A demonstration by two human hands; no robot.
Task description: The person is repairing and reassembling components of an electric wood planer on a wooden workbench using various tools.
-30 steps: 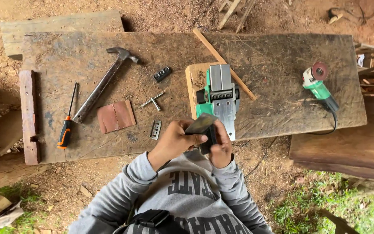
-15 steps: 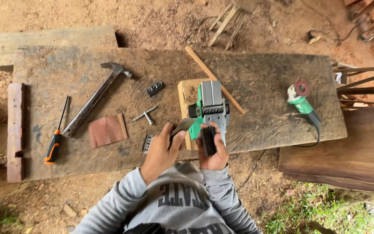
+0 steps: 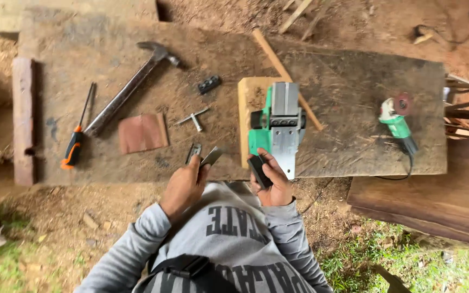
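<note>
My left hand (image 3: 184,185) pinches a thin flat metal blade (image 3: 211,157) at the near edge of the wooden workbench (image 3: 354,97). Just beyond that blade lies a small metal bar (image 3: 193,152) on the bench. My right hand (image 3: 272,179) grips a small black block (image 3: 259,171) in front of the green and silver electric planer (image 3: 276,127). The planer lies upside down, partly on a light wooden board (image 3: 251,95).
On the bench lie a hammer (image 3: 131,87), an orange-handled screwdriver (image 3: 77,135), a sheet of brown sandpaper (image 3: 143,133), a T-shaped wrench (image 3: 193,118), a black toothed part (image 3: 209,84), a wooden stick (image 3: 278,62) and a green angle grinder (image 3: 397,125). Planks (image 3: 435,201) lie at right.
My hands have come apart. The left one has drawn the metal blade away to the left; the right one keeps the black block near the planer. The view has shifted.
</note>
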